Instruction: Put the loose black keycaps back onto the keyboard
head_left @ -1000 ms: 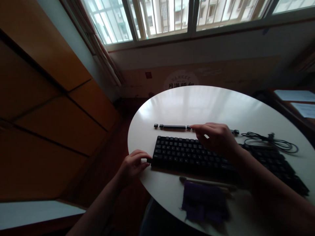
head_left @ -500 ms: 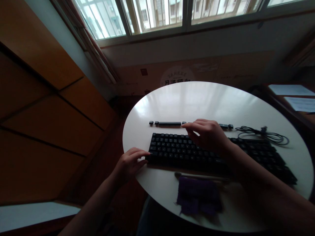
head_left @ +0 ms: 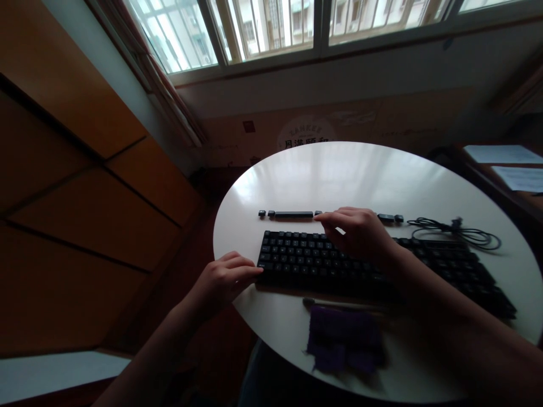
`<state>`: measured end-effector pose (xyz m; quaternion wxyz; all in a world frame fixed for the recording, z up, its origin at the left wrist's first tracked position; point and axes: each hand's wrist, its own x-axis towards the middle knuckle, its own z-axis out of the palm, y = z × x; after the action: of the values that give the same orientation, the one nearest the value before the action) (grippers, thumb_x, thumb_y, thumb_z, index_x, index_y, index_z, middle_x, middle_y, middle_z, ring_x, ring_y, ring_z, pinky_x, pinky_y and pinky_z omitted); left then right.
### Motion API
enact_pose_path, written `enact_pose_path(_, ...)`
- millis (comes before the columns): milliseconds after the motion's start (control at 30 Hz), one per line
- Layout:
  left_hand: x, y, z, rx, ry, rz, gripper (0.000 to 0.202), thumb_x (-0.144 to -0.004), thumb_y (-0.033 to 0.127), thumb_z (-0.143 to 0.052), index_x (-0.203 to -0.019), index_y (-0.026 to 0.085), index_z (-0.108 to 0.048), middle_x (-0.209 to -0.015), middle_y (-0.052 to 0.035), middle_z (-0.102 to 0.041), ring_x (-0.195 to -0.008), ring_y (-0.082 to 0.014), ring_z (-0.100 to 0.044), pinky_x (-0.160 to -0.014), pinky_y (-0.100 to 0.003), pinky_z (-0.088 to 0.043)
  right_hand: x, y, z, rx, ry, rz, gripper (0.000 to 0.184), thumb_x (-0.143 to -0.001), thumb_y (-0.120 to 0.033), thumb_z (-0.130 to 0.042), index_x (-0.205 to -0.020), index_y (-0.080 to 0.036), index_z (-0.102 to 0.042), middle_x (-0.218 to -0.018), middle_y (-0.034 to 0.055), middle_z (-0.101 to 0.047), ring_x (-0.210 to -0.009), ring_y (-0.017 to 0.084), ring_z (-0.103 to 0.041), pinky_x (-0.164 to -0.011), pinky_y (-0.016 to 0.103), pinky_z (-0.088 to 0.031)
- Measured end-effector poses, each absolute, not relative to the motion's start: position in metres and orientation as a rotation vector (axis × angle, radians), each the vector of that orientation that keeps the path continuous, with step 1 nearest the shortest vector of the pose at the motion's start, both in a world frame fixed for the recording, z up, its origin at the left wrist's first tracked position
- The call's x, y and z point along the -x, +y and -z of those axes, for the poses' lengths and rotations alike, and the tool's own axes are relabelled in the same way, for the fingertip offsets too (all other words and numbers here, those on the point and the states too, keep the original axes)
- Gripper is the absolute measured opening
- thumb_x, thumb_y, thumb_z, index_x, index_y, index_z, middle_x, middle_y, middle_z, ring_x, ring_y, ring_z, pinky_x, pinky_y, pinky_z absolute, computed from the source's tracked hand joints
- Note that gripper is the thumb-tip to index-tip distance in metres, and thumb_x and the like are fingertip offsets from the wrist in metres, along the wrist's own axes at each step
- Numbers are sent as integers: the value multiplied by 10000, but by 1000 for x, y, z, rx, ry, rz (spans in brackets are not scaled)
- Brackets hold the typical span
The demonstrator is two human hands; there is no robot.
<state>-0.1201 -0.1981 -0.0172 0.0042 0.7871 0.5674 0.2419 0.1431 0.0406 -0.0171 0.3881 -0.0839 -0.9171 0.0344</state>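
A black keyboard lies across the white round table, its right part crossed by my right forearm. My left hand grips the keyboard's lower left corner, fingertips on its edge. Behind the keyboard runs a row of loose black keycaps, with a long space bar among them. My right hand reaches over the keyboard to this row. Its thumb and forefinger come together on a small keycap just right of the space bar. Part of the row is hidden behind that hand.
A brush with a pale handle and a purple cloth lie at the near side. A coiled black cable rests at the right. The white table has a curved edge. Papers lie on a dark surface beyond.
My left fingers have drawn closer together at the keyboard's corner. My right hand stays at the same keycap. The whole view has shifted very slightly.
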Motion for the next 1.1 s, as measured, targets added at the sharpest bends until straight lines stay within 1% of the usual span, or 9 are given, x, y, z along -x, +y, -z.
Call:
enact_pose_path(167, 117, -197, 10, -2561, 1781, -624, 210, -970, 164, -614, -1127, 212, -746, -987, -62, -770, -855, -176, -686, -732, -288, -579, -143, 41, 17, 215, -2331, -94, 225, -960, -202, -550, -1047, -184, -756, -848, 13, -735, -718, 78, -667, -668, 188, -494)
enact_pose_path(367, 127, -203, 32, -2115, 1841, -930, 177, -938, 178, -660, -1093, 187, -745, -1010, -75, -754, -816, -151, -701, -718, -253, -593, -143, 41, 17, 205, -2336, -87, 221, -953, -193, -552, -1049, -192, -751, -860, -3, -740, -734, 91, -690, -656, 196, -496)
enact_pose_path(467, 128, -205, 40, -1992, 1833, -991, 186, -923, 172, -673, -1094, 181, -746, -1017, -84, -753, -875, -168, -713, -747, -262, -601, -143, 42, 17, 197, -2326, -94, 211, -948, -195, -563, -1051, -198, -748, -874, -14, -742, -748, 95, -699, -650, 195, -496)
enact_pose_path(533, 127, -205, 42, -1998, 1829, -1018, 186, -913, 174, -687, -1088, 184, -751, -1010, -81, -754, -873, -169, -714, -739, -259, -600, -143, 42, 17, 196, -2323, -96, 207, -945, -189, -565, -1043, -198, -747, -875, -18, -742, -749, 97, -703, -643, 196, -496)
enact_pose_path(633, 125, -203, 41, -2059, 1825, -1028, 188, -910, 164, -692, -1085, 191, -755, -996, -74, -751, -843, -160, -707, -701, -244, -589, -142, 41, 16, 188, -2329, -102, 210, -947, -183, -553, -1029, -191, -746, -867, -15, -742, -736, 99, -701, -633, 199, -494)
enact_pose_path(700, 123, -203, 38, -2133, 1817, -991, 195, -917, 154, -685, -1096, 195, -753, -993, -69, -749, -856, -161, -704, -713, -246, -585, -142, 41, 15, 181, -2330, -103, 213, -952, -187, -548, -1028, -187, -747, -868, -9, -743, -733, 99, -700, -630, 198, -492)
enact_pose_path(833, 119, -202, 27, -2370, 1811, -885, 208, -934, 140, -671, -1123, 194, -738, -989, -60, -752, -867, -163, -682, -760, -270, -577, -142, 41, 16, 187, -2325, -92, 214, -951, -189, -551, -1029, -191, -751, -871, -5, -746, -736, 101, -701, -637, 198, -490)
enact_pose_path(967, 114, -201, 17, -2646, 1809, -720, 222, -942, 119, -647, -1139, 188, -724, -981, -55, -749, -815, -164, -634, -713, -277, -549, -142, 43, 18, 207, -2329, -94, 217, -946, -187, -553, -1029, -199, -753, -871, -9, -747, -734, 101, -698, -641, 199, -486)
enact_pose_path(1100, 114, -202, 19, -2774, 1830, -636, 267, -938, 103, -635, -1178, 192, -710, -978, -58, -733, -820, -175, -617, -716, -292, -544, -142, 42, 18, 216, -2336, -89, 215, -950, -189, -552, -1030, -200, -751, -886, -9, -750, -737, 100, -699, -645, 198, -481)
